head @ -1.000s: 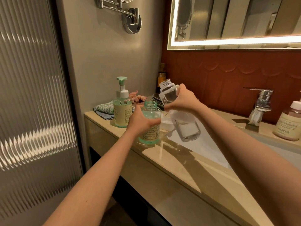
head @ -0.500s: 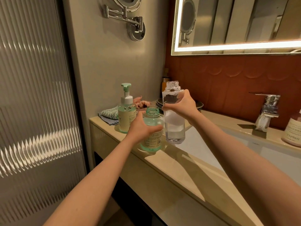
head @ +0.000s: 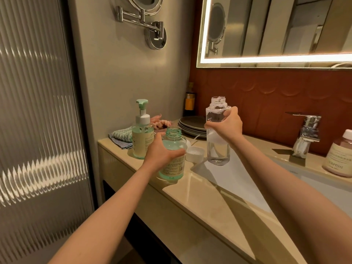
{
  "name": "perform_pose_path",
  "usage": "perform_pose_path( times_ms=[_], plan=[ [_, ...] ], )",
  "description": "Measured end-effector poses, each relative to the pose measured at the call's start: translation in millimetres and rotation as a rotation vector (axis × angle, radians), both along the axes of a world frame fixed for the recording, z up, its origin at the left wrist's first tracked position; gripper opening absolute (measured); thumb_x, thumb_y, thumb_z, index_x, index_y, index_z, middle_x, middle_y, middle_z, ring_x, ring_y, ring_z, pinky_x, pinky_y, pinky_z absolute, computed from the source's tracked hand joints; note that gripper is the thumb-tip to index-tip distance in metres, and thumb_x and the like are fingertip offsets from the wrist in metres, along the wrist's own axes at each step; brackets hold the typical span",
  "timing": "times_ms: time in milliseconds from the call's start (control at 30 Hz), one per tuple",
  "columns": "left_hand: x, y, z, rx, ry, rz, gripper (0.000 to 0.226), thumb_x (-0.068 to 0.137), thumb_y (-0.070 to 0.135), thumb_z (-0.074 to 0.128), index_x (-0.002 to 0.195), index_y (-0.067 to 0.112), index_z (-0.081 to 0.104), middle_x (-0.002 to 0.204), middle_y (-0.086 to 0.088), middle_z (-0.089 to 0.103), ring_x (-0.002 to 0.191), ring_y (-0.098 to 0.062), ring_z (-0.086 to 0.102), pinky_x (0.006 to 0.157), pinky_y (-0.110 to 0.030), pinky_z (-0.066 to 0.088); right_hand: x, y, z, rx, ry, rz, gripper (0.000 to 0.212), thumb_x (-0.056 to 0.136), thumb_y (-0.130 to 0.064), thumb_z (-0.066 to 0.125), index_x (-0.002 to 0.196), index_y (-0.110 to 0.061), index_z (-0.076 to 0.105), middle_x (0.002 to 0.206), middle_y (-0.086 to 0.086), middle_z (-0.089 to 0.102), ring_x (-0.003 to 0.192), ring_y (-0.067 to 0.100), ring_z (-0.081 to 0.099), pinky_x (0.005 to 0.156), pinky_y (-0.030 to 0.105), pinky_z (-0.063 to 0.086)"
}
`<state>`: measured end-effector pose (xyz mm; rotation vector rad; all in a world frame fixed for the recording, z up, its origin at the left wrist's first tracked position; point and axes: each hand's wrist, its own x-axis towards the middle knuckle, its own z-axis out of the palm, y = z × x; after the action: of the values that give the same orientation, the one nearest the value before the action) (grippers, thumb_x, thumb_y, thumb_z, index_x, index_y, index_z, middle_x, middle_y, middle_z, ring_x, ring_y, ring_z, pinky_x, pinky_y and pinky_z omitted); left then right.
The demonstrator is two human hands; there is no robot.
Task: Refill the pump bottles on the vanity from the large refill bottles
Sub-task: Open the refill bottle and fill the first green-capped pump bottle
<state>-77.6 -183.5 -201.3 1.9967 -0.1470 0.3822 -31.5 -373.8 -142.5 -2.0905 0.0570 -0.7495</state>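
Observation:
A green-tinted bottle [head: 174, 164] with its top off stands on the beige vanity counter [head: 205, 202]; my left hand [head: 162, 151] grips its side. My right hand [head: 226, 126] holds a tall clear refill bottle [head: 218, 149] upright by its upper body, open neck up, its base just over the sink's left edge. A little clear liquid shows low inside it. A white cap [head: 194, 153] lies on the counter between the two bottles. A green pump bottle [head: 142, 134] with its pump on stands behind my left hand.
A pink labelled bottle [head: 340, 159] stands at the right beside the chrome faucet [head: 306, 134]. Dark plates [head: 192, 125] are stacked at the back, with a folded cloth [head: 121, 137] and a pink item [head: 161, 122] near the wall. The white sink basin [head: 238, 180] lies under my right arm.
The clear bottle was tilted with its neck toward the green bottle; my right hand has turned it upright and moved it right. My left hand has kept its grip on the green bottle.

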Motion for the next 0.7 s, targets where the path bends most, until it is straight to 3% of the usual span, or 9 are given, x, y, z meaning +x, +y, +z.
perform_pose_path(
  times_ms=[133,267,567,700],
  plan=[
    [8.1,-3.2,-2.2,-0.008,0.006,0.021,0.081,0.072,0.03,0.079,0.137,0.015,0.033,0.132,-0.003,0.05,0.1,-0.009,0.042,0.081,-0.027,0.036,15.4,-6.3,-3.6,0.072,-0.009,-0.048,0.062,0.065,-0.025,0.082,0.107,-0.012,0.038,0.115,0.01,0.05,0.099,0.021,0.051,0.079,0.034,0.049],
    [14.8,-6.2,-5.1,-0.036,-0.001,0.039,0.075,0.071,0.027,0.08,0.131,0.014,0.037,0.124,-0.002,0.053,0.099,-0.011,0.045,0.081,-0.029,0.038,31.6,-3.1,-9.3,0.084,-0.007,-0.002,0.065,0.066,-0.022,0.082,0.113,-0.011,0.039,0.117,0.009,0.048,0.096,0.016,0.047,0.074,0.026,0.044],
    [30.4,-9.2,-8.3,-0.038,-0.008,0.028,0.07,0.068,0.026,0.082,0.124,0.019,0.04,0.106,0.007,0.05,0.099,-0.012,0.049,0.081,-0.03,0.041,71.7,-3.3,-21.1,0.212,0.046,-0.014,0.067,0.069,-0.023,0.082,0.118,-0.01,0.039,0.123,0.01,0.049,0.099,0.015,0.046,0.077,0.024,0.041],
    [33.4,-9.6,-9.0,-0.041,-0.014,0.026,0.072,0.068,0.026,0.082,0.126,0.018,0.04,0.107,0.008,0.051,0.1,-0.013,0.05,0.082,-0.031,0.043,79.2,-0.5,-20.0,0.242,0.069,0.0,0.07,0.071,-0.024,0.08,0.125,-0.009,0.036,0.13,0.011,0.046,0.114,0.022,0.049,0.083,0.026,0.042]
  ],
)
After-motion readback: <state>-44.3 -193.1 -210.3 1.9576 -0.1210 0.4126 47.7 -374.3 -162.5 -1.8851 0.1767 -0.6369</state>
